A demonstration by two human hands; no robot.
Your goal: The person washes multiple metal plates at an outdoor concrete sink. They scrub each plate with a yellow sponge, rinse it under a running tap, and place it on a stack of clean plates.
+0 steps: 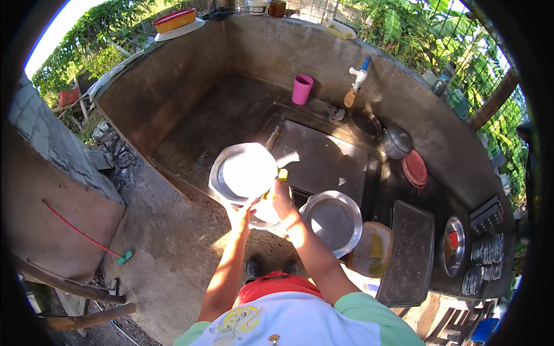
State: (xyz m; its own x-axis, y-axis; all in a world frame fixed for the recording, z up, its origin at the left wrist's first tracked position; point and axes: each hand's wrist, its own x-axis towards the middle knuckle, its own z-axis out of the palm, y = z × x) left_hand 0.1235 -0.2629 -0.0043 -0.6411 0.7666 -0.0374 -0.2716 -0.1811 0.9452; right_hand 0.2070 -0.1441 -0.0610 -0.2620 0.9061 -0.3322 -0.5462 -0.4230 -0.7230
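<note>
My left hand (239,218) grips the lower rim of a round metal pan (220,173), which is tilted up over the front edge of a concrete sink. Strong sunlight washes out much of the pan's inside. At the pan's right side, my right hand (283,200) holds a yellow sponge (282,174), mostly hidden by the fingers. Beneath my hands shows part of another round, brightly lit vessel (265,217). Just right of it sits a wide metal pan (333,222), beside a plastic tub (361,261) with yellow matter inside.
Dark baking trays (322,151) lie in the basin; another tray (407,255) rests at right. A pink cup (302,89) stands near the tap (358,78). A metal pot (397,142), red plates (414,168) and stacked metal moulds (487,251) line the right side.
</note>
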